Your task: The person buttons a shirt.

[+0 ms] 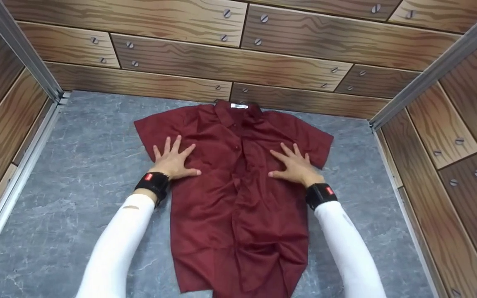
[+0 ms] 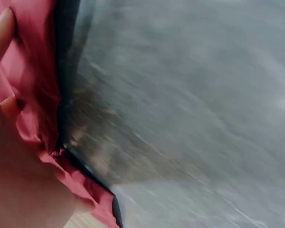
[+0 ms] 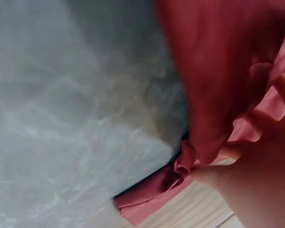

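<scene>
A dark red short-sleeved button shirt point(image 1: 205, 207) lies front side up, its collar with a white label point(image 1: 239, 106) toward the back wall. Spread flat on the chest near the left-hand sleeve is my left hand point(image 1: 173, 162), fingers straight and apart. My right hand point(image 1: 295, 166) rests the same way near the other sleeve. Creases run down the shirt's middle, and its lower hem is uneven, partly cut off by the frame. The left wrist view shows the left hand point(image 2: 23, 175) on the cloth; in the right wrist view the right hand point(image 3: 256, 161) touches the cloth beside a sleeve.
The shirt lies on a grey marbled surface point(image 1: 77, 165). Wood-patterned panels point(image 1: 180, 54) rise at the back and on both sides, joined by metal corner posts point(image 1: 437, 62). Black bands point(image 1: 320, 195) sit on both wrists, above white sleeves.
</scene>
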Action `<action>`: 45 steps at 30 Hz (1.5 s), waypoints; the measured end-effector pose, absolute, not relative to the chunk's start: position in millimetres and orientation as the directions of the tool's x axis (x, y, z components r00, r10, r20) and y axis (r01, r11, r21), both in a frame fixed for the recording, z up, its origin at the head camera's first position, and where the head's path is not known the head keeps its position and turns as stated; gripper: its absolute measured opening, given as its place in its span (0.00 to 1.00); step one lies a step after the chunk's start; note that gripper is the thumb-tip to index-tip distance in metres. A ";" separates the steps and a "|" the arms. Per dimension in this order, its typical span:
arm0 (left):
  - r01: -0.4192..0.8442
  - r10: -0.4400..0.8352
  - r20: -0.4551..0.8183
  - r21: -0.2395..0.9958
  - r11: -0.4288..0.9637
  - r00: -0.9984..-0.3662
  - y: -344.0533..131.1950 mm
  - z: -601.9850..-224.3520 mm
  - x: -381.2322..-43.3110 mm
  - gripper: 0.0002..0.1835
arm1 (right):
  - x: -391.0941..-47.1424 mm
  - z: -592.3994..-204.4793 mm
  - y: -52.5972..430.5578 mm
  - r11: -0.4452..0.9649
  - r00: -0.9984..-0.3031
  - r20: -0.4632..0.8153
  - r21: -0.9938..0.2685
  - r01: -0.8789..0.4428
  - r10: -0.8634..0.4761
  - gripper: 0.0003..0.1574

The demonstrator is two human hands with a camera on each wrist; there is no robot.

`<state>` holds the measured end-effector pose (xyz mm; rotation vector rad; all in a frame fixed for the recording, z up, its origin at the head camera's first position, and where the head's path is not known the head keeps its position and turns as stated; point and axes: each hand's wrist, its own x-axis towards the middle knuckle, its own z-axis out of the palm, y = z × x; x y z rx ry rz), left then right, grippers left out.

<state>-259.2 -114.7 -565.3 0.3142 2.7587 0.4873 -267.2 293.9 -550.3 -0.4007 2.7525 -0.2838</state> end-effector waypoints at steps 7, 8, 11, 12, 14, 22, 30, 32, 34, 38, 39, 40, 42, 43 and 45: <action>0.171 0.141 0.103 0.404 0.899 -0.985 -114.7 -572.0 -233.1 0.46 | -239.6 -540.8 297.1 0.944 -0.976 0.049 -0.247 -0.218 -0.213 0.37; 0.164 0.108 0.158 0.408 0.898 -0.982 -118.0 -573.7 -227.0 0.42 | -233.7 -539.3 301.7 0.948 -0.980 0.089 -0.253 -0.193 -0.175 0.34; 0.105 0.013 0.228 0.399 0.911 -0.974 -129.8 -576.6 -207.5 0.32 | -216.1 -536.6 319.3 0.967 -0.994 0.103 -0.244 -0.072 -0.048 0.28; 0.081 -0.008 0.221 0.391 0.917 -0.975 -133.4 -577.1 -201.2 0.31 | -210.6 -536.4 325.4 0.974 -0.997 0.071 -0.225 -0.033 -0.017 0.28; 0.044 -0.025 0.172 0.386 0.921 -0.985 -138.3 -577.0 -189.5 0.30 | -200.3 -536.9 336.3 0.981 -0.999 -0.039 -0.191 0.033 0.026 0.30; 0.031 0.046 -0.017 0.527 0.849 -0.999 -132.1 -574.3 -165.4 0.19 | -176.1 -545.4 349.7 0.905 -0.956 -0.289 -0.419 0.070 -0.060 0.25; -0.073 -0.075 -0.035 0.804 0.590 -0.997 -131.4 -561.7 -176.8 0.11 | -182.3 -545.2 353.9 0.752 -0.996 -0.071 -0.654 0.084 0.049 0.18; -0.092 -0.069 -0.066 0.850 0.518 -0.995 -131.7 -559.1 -180.1 0.14 | -183.2 -545.6 355.9 0.734 -0.995 -0.096 -0.673 0.092 0.037 0.21; -0.120 -0.035 -0.117 0.872 0.475 -0.992 -132.4 -559.2 -180.8 0.17 | -182.0 -546.8 357.4 0.715 -0.989 -0.149 -0.690 0.110 0.008 0.22; -0.144 0.024 -0.179 0.860 0.490 -0.984 -134.0 -563.8 -175.8 0.15 | -176.1 -550.3 358.0 0.730 -0.985 -0.172 -0.676 0.098 -0.027 0.19; -0.140 0.024 -0.175 0.855 0.500 -0.984 -134.5 -564.5 -174.0 0.13 | -174.7 -550.4 357.6 0.732 -0.986 -0.165 -0.676 0.090 -0.031 0.19; -0.129 0.022 -0.162 0.853 0.506 -0.987 -134.9 -564.6 -172.5 0.12 | -173.5 -549.9 357.1 0.730 -0.987 -0.153 -0.679 0.074 -0.042 0.19; -0.100 0.012 -0.122 0.864 0.494 -0.992 -135.6 -562.8 -171.0 0.11 | -171.7 -546.6 355.4 0.718 -0.991 -0.125 -0.694 0.051 -0.050 0.20; -0.091 0.002 -0.105 0.874 0.477 -0.994 -135.9 -560.6 -170.8 0.11 | -171.4 -544.3 354.3 0.702 -0.993 -0.110 -0.711 0.047 -0.045 0.20; -0.077 -0.023 -0.074 0.892 0.446 -0.997 -137.0 -554.1 -171.6 0.12 | -172.2 -537.6 351.6 0.671 -0.998 -0.064 -0.741 0.029 -0.028 0.21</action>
